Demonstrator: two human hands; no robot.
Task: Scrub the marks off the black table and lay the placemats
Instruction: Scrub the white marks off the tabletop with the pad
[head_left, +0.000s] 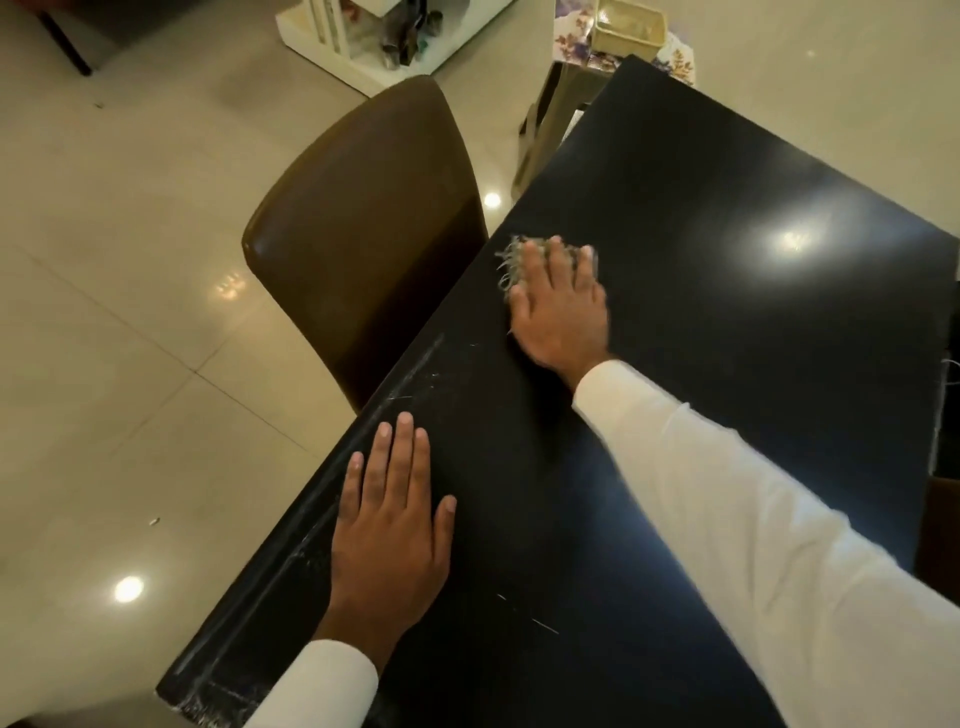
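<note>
Your left hand (389, 514) lies flat on the black counter (753, 338) near its left edge, fingers straight and close together; pale marks (410, 374) run along that edge past your fingertips and back to the near corner, so the scrubbing looks only partly done; further along, your right hand (563, 312) presses a frayed scrubber (511, 260) to the surface, fingers spread over it; the counter right of it shows glare but no plain marks; no placemat is laid yet. A brown chair (374, 218) stands tucked against the left edge, crowding your reach there; beyond the far corner a stool (540, 135) carries floral sheets (571, 47), possibly the placemats, under a cream basket (628, 26).
</note>
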